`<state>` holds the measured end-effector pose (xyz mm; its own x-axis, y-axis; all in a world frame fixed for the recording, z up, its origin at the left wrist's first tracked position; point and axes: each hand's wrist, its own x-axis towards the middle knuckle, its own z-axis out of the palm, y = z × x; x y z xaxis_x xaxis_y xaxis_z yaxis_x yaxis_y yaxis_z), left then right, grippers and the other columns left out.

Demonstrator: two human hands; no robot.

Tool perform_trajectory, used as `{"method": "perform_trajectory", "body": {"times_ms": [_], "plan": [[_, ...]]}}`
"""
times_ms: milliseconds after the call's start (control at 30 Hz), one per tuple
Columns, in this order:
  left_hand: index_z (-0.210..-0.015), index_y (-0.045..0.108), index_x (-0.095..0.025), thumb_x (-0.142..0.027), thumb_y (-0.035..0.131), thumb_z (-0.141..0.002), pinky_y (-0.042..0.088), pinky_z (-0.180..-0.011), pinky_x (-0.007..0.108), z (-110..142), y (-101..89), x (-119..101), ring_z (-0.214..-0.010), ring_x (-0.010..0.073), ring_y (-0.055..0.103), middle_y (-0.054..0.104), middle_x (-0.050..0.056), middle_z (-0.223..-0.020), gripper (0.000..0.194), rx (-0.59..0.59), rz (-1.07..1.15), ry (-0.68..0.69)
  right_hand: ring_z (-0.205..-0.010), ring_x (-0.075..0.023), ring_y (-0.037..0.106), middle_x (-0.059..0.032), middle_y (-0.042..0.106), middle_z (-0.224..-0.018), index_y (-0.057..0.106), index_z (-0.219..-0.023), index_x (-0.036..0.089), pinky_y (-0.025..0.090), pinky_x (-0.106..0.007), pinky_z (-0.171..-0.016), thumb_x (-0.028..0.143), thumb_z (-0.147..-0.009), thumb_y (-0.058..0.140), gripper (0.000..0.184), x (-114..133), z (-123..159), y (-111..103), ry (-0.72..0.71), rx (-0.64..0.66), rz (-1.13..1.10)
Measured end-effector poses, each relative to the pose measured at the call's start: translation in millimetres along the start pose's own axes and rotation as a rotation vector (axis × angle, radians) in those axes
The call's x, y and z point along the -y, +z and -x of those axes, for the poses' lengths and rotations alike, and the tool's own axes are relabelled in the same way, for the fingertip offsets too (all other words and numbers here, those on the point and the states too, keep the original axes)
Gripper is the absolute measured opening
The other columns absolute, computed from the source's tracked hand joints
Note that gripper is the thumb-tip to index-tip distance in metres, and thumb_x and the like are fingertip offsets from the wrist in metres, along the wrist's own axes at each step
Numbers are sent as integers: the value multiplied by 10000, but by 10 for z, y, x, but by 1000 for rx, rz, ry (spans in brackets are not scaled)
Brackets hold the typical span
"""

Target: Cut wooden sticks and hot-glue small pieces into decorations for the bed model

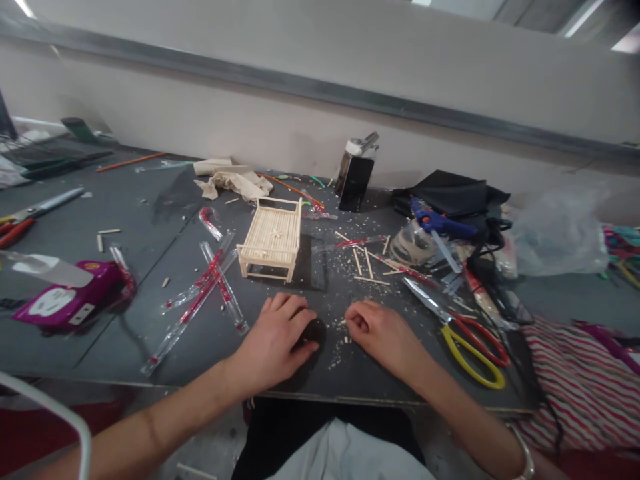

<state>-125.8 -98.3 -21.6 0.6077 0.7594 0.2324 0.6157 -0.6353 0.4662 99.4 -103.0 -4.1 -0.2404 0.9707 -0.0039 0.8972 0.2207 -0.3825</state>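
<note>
Setting: craft workshop, judging by dark desk strewn with cut sticks, blue glue gun, large scissors, small stick-built model.

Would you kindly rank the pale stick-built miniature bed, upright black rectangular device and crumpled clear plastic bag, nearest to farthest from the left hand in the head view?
1. Miniature bed: just beyond the left hand.
2. Black device: farther back, right of the bed.
3. Plastic bag: far right.

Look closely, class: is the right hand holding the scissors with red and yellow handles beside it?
No, those scissors lie on the table, apart from the right hand.
</note>
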Motion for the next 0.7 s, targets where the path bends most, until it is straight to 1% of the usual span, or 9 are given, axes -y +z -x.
{"method": "perform_trajectory", "body": {"times_ms": [100,200,300,400,467,533,600,700], "plan": [[-1100,583,-190,-283,585,-859,410,-847,464,76,5,17,-1043,292,477,584,111,-1145,259,-13,-30,4,-641,-163,569,-4,609,-690,600,-719,199,406,-273,-631,82,-780,533,149,2,-25,-20,12,-39,-41],[-954,615,-197,-225,515,-890,402,-833,449,121,-18,51,-1053,284,473,588,96,-1121,121,-28,-51,18,-622,-145,567,7,615,-682,608,-727,199,406,-252,-612,80,-775,543,144,85,-98,-30,-6,-53,-95],[-871,613,-195,-163,493,-879,401,-833,444,147,-65,98,-1057,281,473,600,89,-1098,124,-67,-70,3,-615,-130,564,12,626,-689,627,-725,196,400,-235,-596,63,-759,572,148,263,-225,15,-65,-29,-142],[-868,608,-183,-123,495,-860,406,-853,451,190,-114,150,-1059,279,472,605,92,-1085,128,-123,-68,-40,-631,-127,575,6,647,-713,655,-737,193,407,-233,-607,65,-768,594,145,454,-365,94,-134,6,-181],[-885,612,-183,-124,496,-864,412,-852,449,226,-141,175,-1050,274,476,606,89,-1068,132,-166,-54,-76,-673,-131,602,0,678,-761,677,-789,195,427,-233,-640,83,-799,593,141,527,-429,130,-168,17,-211],[-910,618,-190,-149,502,-875,415,-850,450,252,-159,179,-1049,272,477,607,82,-1060,128,-196,-41,-107,-747,-131,636,-5,713,-844,691,-878,200,452,-229,-698,95,-831,584,157,531,-450,134,-188,19,-245],[-939,619,-197,-176,512,-884,417,-862,454,251,-164,158,-1056,270,477,604,78,-1068,122,-198,-24,-121,-815,-132,654,-11,727,-912,692,-943,199,463,-230,-754,90,-848,575,186,473,-425,112,-188,9,-272],[-1023,609,-196,-222,529,-890,424,-881,461,196,-137,101,-1080,273,470,593,90,-1118,157,-179,-7,-134,-792,-144,648,-18,715,-885,700,-928,193,463,-244,-734,91,-848,586,173,342,-325,72,-132,-1,-231]]}}
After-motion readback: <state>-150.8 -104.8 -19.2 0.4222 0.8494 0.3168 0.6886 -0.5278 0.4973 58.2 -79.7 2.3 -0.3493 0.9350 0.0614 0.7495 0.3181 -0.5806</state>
